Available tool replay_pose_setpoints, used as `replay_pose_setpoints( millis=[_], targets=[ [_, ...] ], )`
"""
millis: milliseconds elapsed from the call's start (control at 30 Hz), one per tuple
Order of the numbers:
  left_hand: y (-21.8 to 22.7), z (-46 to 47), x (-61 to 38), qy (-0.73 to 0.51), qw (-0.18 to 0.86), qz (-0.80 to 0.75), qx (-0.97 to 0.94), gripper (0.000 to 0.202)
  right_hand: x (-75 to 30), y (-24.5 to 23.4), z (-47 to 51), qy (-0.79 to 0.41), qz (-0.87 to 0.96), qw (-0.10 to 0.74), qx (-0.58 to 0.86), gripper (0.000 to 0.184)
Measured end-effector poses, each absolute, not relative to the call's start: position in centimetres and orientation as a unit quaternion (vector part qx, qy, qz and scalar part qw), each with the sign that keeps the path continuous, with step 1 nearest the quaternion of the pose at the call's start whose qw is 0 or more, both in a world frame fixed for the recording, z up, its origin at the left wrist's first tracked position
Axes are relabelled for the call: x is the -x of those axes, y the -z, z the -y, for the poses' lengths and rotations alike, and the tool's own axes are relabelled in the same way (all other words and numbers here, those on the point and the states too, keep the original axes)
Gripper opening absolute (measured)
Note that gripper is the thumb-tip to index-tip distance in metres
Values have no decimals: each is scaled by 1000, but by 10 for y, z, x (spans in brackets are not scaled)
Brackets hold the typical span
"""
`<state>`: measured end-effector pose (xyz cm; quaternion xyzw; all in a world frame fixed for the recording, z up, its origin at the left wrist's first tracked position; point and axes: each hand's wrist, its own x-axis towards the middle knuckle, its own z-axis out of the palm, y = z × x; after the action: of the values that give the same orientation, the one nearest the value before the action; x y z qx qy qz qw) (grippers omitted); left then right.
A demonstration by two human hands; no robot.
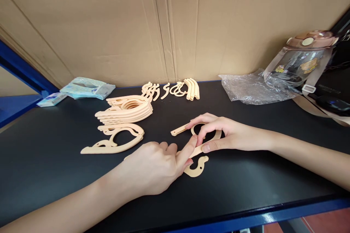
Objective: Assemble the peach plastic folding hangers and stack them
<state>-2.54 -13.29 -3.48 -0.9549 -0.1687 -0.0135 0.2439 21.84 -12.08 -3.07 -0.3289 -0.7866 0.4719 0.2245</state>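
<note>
On the black tabletop [54, 174] my two hands meet over a cream plastic hanger part [180, 130]. My right hand [218, 133] curls its fingers and thumb around the curved piece and pins it down. My left hand [155, 165] is mostly closed, its index finger stretched out and pressing on the same piece where it joins. A cream hook [196, 167] lies just under my left fingertips. To the left sit a folded hanger [115, 142] and a stack of folded hangers [125, 111].
Loose hooks [153, 90] and curved arms [192, 88] lie at the back by the cardboard wall [175, 22]. A tissue pack [87, 88] is at back left. Crumpled clear plastic [251, 87] and a drinking bottle [303, 56] are at back right. A blue edge [259, 218] borders the front.
</note>
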Motion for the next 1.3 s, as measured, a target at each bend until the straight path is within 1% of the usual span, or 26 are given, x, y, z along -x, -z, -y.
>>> replay_pose_setpoints(
  millis=[167,333,400,467,567,600,700,767,900,967,1133,1233,1300],
  targets=[
    [33,134,24,5,250,146,957,57,-219,31,122,-460,795,225,325,19],
    [27,137,23,-21,261,111,959,53,-220,28,125,-463,799,217,316,18],
    [26,137,22,-5,245,103,964,51,-220,27,125,-461,803,215,309,18],
    [26,137,21,37,206,108,972,42,-220,28,124,-451,804,227,314,16],
    [23,137,20,110,118,141,977,17,-218,32,121,-428,802,267,320,10],
    [22,136,20,126,91,151,976,15,-218,33,119,-423,800,282,319,11],
    [16,134,21,146,38,168,974,15,-219,39,113,-415,790,311,327,16],
    [14,133,22,146,13,166,975,16,-221,41,110,-418,782,319,336,15],
    [19,130,22,147,-16,168,975,33,-224,44,105,-450,755,346,329,9],
    [23,128,22,143,-35,195,970,38,-225,45,104,-473,736,359,325,7],
    [31,125,18,154,-99,272,945,31,-227,43,104,-488,721,361,334,9],
    [30,124,18,154,-175,267,935,29,-226,43,105,-491,729,352,321,10],
    [28,124,19,140,-224,243,933,28,-225,44,106,-495,733,348,311,18]
  ],
)
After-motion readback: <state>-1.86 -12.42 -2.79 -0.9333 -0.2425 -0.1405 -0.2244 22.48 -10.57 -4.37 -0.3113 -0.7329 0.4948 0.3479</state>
